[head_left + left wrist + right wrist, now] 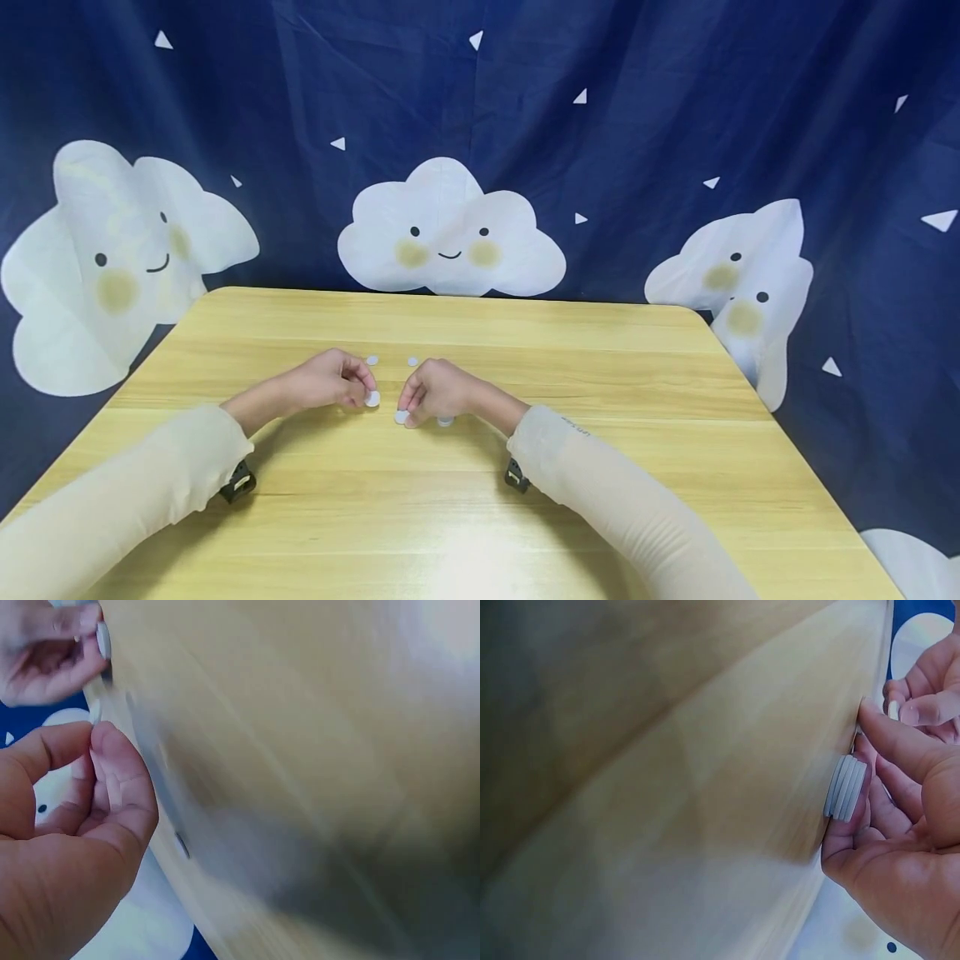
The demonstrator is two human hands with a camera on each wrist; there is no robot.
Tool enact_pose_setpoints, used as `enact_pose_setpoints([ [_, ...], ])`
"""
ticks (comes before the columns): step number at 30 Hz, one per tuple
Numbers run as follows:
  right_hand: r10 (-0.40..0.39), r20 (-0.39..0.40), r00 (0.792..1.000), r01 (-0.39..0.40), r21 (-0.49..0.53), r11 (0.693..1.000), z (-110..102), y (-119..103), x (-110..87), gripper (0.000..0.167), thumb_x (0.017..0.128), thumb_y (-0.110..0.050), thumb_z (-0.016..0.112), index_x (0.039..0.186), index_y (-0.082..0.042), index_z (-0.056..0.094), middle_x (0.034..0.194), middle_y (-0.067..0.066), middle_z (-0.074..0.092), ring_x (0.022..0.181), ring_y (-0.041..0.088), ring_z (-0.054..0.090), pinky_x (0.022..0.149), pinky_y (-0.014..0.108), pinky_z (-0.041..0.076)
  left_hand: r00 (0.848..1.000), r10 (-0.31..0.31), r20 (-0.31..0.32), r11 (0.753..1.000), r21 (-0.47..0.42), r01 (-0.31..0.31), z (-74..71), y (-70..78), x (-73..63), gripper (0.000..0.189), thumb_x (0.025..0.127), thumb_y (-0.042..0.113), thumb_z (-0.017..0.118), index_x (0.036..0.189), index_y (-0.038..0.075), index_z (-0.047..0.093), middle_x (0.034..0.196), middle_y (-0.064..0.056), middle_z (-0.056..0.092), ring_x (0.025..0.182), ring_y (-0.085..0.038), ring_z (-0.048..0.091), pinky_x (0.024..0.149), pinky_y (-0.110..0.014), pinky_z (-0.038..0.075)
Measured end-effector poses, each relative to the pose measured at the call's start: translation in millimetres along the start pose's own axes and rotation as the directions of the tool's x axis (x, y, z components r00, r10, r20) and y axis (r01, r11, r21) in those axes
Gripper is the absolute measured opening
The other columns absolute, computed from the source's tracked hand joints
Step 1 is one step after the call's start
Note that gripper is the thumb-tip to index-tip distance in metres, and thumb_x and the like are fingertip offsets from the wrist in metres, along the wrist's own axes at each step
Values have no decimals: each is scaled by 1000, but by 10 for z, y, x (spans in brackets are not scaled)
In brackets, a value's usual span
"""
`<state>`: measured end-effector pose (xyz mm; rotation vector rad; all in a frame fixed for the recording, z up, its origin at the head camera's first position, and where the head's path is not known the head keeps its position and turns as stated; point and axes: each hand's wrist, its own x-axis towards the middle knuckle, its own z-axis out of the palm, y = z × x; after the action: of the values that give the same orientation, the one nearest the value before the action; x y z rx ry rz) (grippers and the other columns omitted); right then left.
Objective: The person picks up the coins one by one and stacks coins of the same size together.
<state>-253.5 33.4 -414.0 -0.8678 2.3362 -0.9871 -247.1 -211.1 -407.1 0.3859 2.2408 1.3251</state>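
My left hand (335, 381) pinches a small white disc (372, 399) between thumb and fingertips, just above the wooden table. The same disc (96, 712) shows edge-on in the left wrist view. Close by on the right, my right hand (442, 389) pinches another white disc (402, 416) at its fingertips, near the tabletop. A short stack of white discs (846, 787) stands on the table beside the right hand's curled fingers, partly covered by that hand in the head view. Beyond the hands lie two more discs, a left one (372, 360) and a right one (412, 362).
The light wooden table (360, 517) has rounded far corners. Behind it hangs a dark blue curtain (637, 50) printed with white clouds. A black strap device (238, 482) sits under the left sleeve, and another (517, 475) under the right.
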Motion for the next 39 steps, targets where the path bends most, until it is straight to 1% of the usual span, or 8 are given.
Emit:
enact_pose_setpoints([
  [4, -4, 1, 1000, 4, 7, 1000, 3, 9, 6, 15, 80, -4, 87, 90, -6, 77, 80, -5, 72, 78, 6, 67, 75, 19, 55, 1000, -25, -1, 998, -57, 25, 94, 30, -37, 18, 88, 0, 66, 104, -8, 64, 99, -16, 67, 84, -22, 63, 77, -33, 57],
  [11, -4, -5, 1000, 4, 6, 1000, 1, 19, 8, 15, 79, -4, 88, 89, -7, 76, 81, -5, 72, 78, 7, 67, 75, 19, 55, 999, -38, 1, 996, -83, 38, 230, 88, -91, 23, 87, -1, 64, 108, -10, 63, 101, -16, 65, 86, -22, 65, 81, -36, 59],
  [19, -11, 0, 1000, 11, 1, 1000, -4, 15, 10, 16, 79, -3, 88, 90, -7, 76, 81, -5, 73, 78, 7, 67, 76, 19, 55, 997, -72, 6, 988, -137, 72, 310, 108, -61, 24, 90, -2, 66, 111, -12, 62, 104, -18, 66, 90, -23, 68, 86, -38, 59],
  [24, 4, -3, 1000, -4, 4, 1000, -8, 4, 3, 17, 79, -4, 88, 90, -7, 76, 82, -5, 72, 79, 8, 67, 76, 20, 55, 996, -91, -1, 982, -168, 90, 365, 116, -52, 22, 90, -2, 66, 110, -12, 63, 102, -18, 66, 89, -23, 68, 85, -37, 60],
  [31, 9, -7, 1000, -9, 9, 1000, -13, 2, 7, 17, 79, -3, 88, 89, -7, 76, 81, -4, 73, 79, 8, 67, 76, 20, 55, 988, -150, -37, 972, -188, 140, 437, 155, -42, 15, 91, -3, 68, 105, -10, 65, 96, -16, 68, 84, -21, 68, 81, -34, 60],
  [39, 1, 1, 1000, -1, -6, 1000, -12, -3, 6, 16, 79, -4, 88, 90, -7, 76, 81, -5, 73, 78, 8, 67, 75, 20, 55, 984, -173, -46, 966, -206, 160, 475, 196, -46, 13, 92, -6, 67, 104, -11, 64, 94, -17, 69, 83, -20, 70, 82, -35, 61],
])
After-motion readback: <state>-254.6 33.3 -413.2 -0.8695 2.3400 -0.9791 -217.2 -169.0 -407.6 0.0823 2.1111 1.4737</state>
